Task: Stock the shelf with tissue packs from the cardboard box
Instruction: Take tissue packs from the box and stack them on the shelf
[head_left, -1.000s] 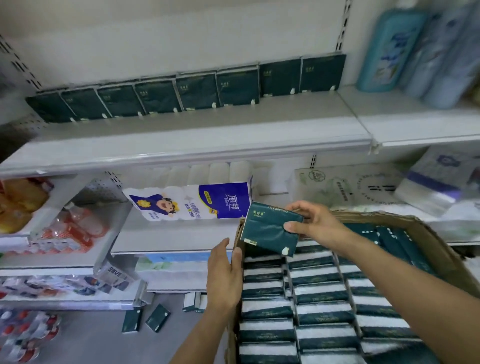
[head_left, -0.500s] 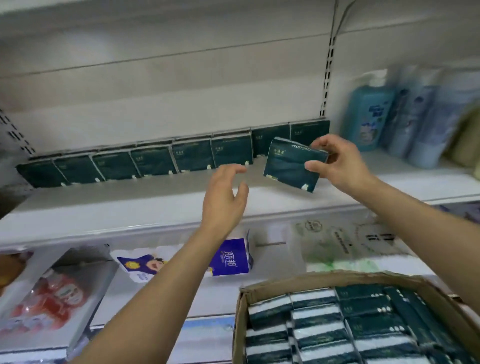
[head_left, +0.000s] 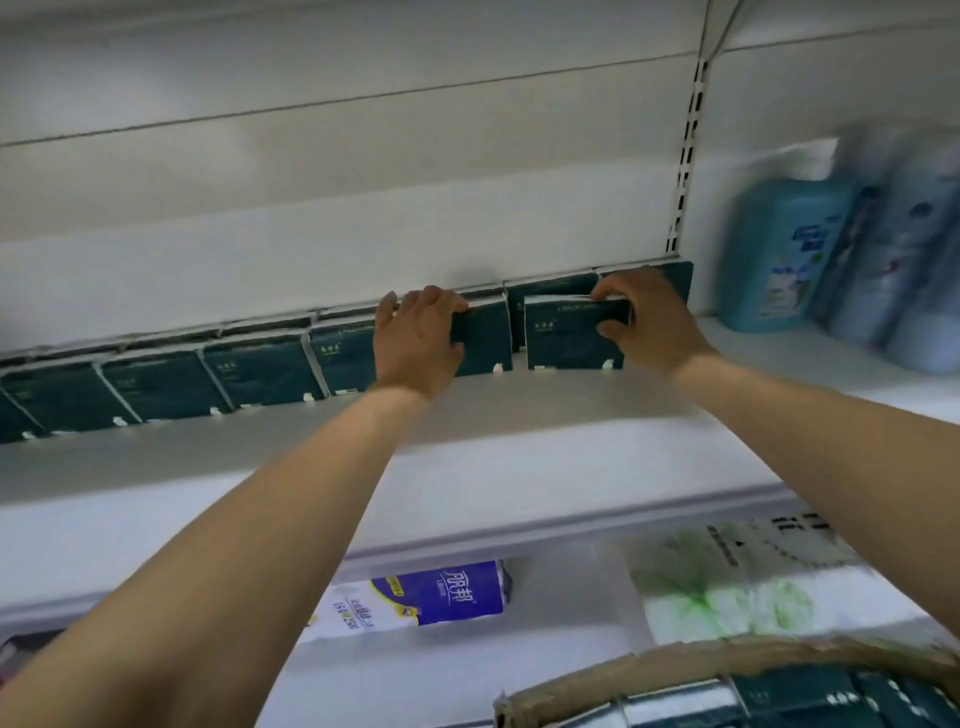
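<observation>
A row of dark green tissue packs (head_left: 260, 371) stands upright along the back of the white shelf (head_left: 467, 452). My right hand (head_left: 644, 317) grips one more dark green tissue pack (head_left: 569, 335) by its top right corner, standing it on the shelf in front of the row's right end. My left hand (head_left: 418, 338) rests over the top of a neighbouring pack (head_left: 483, 338) in the row, fingers curled on its upper edge. The cardboard box (head_left: 675, 670) with several more packs shows at the bottom right.
Blue bottles (head_left: 779, 254) stand on the shelf to the right of the row. Below the shelf lie a toilet-roll pack with a blue label (head_left: 441, 592) and a white-green bag (head_left: 727, 592). A slotted upright (head_left: 685, 156) runs up the back wall.
My right hand carried the pack from the box up to the shelf and set it down at the right end of the row. My left hand rose from the box edge onto a shelved pack.
</observation>
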